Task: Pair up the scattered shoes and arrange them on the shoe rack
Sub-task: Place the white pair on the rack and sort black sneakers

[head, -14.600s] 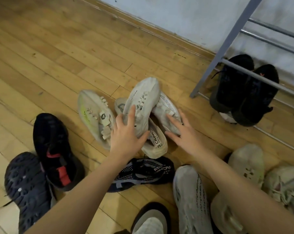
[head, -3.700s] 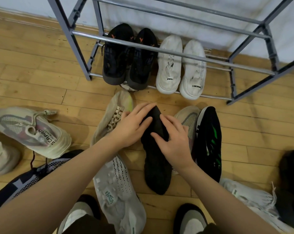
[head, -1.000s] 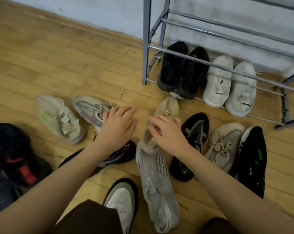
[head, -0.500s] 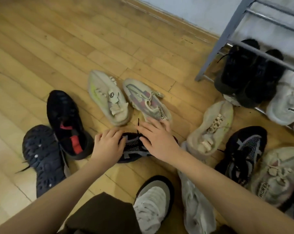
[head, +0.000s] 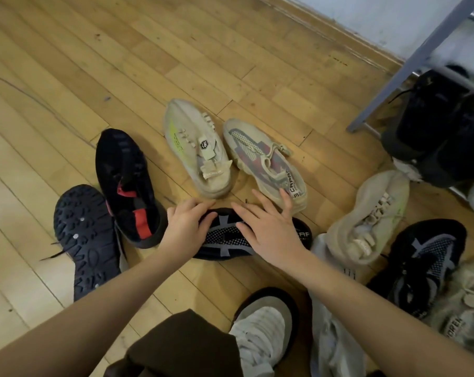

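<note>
Head view, looking down at the wooden floor [head: 67, 63]: both my hands were on the black mesh shoe with grey straps [head: 225, 239], which lay on its side on the floor right in front of me. My left hand [head: 186, 227] gripped its toe end, fingers curled over the upper edge, close together. My right hand [head: 271, 229] lay over the middle and heel part, fingers spread and fairly straight, fingertips reaching toward the beige shoe with pink-grey panels [head: 265, 161]; could not tell if they touched it. Just left of that one sat a beige shoe with a neon yellow stripe [head: 197, 148], the two side by side, toes pointing away from me. Left of my hands was a black shoe with red accents [head: 127, 183], upright, and beside it a dark shoe turned sole-up [head: 86, 240], the two touching. On my right a beige lace-up shoe [head: 366, 216] lay tilted, next to it a second black mesh shoe with grey straps [head: 423, 262], and a fuzzy pale shoe [head: 461, 308] at the frame edge. A light grey knit shoe [head: 331, 322] lay under my right forearm. My own foot in a white sneaker [head: 260, 325] showed at the bottom. Grey shoe rack [head: 409, 66] stood top right with a black pair [head: 442, 126] on its lowest bars, blurred
</note>
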Motion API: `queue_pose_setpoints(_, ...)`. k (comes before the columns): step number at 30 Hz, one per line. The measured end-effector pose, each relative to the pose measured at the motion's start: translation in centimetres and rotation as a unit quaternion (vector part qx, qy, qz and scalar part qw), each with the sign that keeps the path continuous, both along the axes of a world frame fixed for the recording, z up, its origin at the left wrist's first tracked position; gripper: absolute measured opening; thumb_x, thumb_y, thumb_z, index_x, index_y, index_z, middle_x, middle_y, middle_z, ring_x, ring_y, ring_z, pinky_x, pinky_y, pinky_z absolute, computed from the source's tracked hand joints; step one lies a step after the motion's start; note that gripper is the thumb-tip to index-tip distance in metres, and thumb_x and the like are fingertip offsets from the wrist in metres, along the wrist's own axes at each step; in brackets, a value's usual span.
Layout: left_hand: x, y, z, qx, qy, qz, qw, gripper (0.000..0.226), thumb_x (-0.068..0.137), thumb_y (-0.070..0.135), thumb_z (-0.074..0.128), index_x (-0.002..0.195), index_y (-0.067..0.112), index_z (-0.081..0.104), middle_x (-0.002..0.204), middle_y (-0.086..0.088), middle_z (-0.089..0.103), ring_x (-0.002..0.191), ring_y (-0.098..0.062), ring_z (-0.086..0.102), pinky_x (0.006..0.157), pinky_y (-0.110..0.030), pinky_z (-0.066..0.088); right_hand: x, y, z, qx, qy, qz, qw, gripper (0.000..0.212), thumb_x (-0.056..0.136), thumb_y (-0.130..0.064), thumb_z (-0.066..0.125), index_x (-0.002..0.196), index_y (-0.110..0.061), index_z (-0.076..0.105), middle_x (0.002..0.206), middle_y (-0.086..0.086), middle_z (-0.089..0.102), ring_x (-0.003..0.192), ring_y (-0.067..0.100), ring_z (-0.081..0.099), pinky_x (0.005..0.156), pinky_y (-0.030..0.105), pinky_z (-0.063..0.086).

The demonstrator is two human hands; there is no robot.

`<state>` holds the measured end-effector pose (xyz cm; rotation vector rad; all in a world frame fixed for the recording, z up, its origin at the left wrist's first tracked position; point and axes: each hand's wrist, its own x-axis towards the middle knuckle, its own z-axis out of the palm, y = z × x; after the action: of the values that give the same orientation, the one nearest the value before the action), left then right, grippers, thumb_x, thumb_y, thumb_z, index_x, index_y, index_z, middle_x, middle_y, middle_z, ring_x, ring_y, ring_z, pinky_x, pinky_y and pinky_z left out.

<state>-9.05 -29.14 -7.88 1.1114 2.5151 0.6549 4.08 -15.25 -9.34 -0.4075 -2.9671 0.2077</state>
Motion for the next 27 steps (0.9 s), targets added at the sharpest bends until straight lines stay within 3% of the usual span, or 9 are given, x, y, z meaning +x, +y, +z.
queue_pose_setpoints(4, -0.2, 0.0, 1.8, 0.096, 0.104, -0.06, 0.988, 0.032, 0.091, 0.03, 0.045, 0.107, 0.012, 0.067, 0.094, -0.003, 0.062, 0.086, -0.017, 0.049, 0.073, -0.039, 0.035, -0.5, -0.6, 1.1, -0.034, 0.1, -0.014, 0.994, 0.035, 0.096, -0.033, 0.043, 0.127, -0.026, 0.056, 0.109, -0.007, 0.066, 0.099, 0.016, 0.062, 0.1, 0.043, 0.024)
queue_pose_setpoints(8, -0.7, 0.5, 3.3, 0.136, 0.18, -0.096, 0.969, 0.026, 0.092, 0.025, 0.051, 0.106, 0.013, 0.068, 0.095, -0.004, 0.063, 0.084, -0.019, 0.05, 0.07, -0.039, 0.034, -1.2, 0.1, 2.2, -0.063, 0.161, 0.011, 0.985, 0.032, 0.098, -0.028, 0.046, 0.128, -0.024, 0.057, 0.097, -0.001, 0.066, 0.08, 0.016, 0.062, 0.079, 0.036, 0.04)
queue_pose_setpoints(11, -1.5, 1.0, 4.8, 0.165, 0.234, -0.111, 0.952, 0.024, 0.092, 0.026, 0.055, 0.106, 0.013, 0.069, 0.098, -0.006, 0.064, 0.085, -0.022, 0.052, 0.071, -0.038, 0.034, -1.4, 0.7, 3.8, -0.054, 0.209, 0.018, 0.976, 0.031, 0.098, -0.026, 0.048, 0.126, -0.022, 0.059, 0.095, 0.003, 0.066, 0.083, 0.018, 0.063, 0.07, 0.037, 0.043)
queue_pose_setpoints(17, -2.3, 4.5, 8.1, 0.216, 0.294, -0.069, 0.929, 0.024, 0.092, 0.032, 0.059, 0.108, 0.018, 0.067, 0.102, -0.007, 0.065, 0.087, -0.026, 0.056, 0.074, -0.036, 0.035, -2.1, 3.0, 7.4, -0.006, 0.295, -0.022, 0.955, 0.025, 0.096, -0.024, 0.055, 0.118, -0.016, 0.066, 0.095, 0.004, 0.069, 0.084, 0.016, 0.065, 0.065, 0.038, 0.044)
queue_pose_setpoints(22, -1.2, 8.2, 9.4, 0.272, 0.277, -0.095, 0.917, 0.025, 0.094, 0.024, 0.055, 0.113, 0.011, 0.065, 0.107, -0.01, 0.064, 0.089, -0.026, 0.055, 0.079, -0.036, 0.037, 0.5, 5.9, 9.6, 0.041, 0.294, -0.061, 0.953, 0.026, 0.097, -0.027, 0.054, 0.12, -0.019, 0.064, 0.096, 0.004, 0.07, 0.08, 0.015, 0.066, 0.067, 0.037, 0.043)
queue_pose_setpoints(27, 2.0, 13.2, 11.2, 0.317, 0.28, -0.129, 0.897, 0.024, 0.095, 0.028, 0.054, 0.115, 0.018, 0.062, 0.111, -0.005, 0.065, 0.091, -0.03, 0.055, 0.076, -0.041, 0.039, 5.2, 8.0, 11.8, 0.078, 0.285, -0.111, 0.949, 0.03, 0.097, -0.028, 0.054, 0.123, -0.017, 0.061, 0.096, 0.003, 0.07, 0.079, 0.015, 0.065, 0.064, 0.036, 0.043)
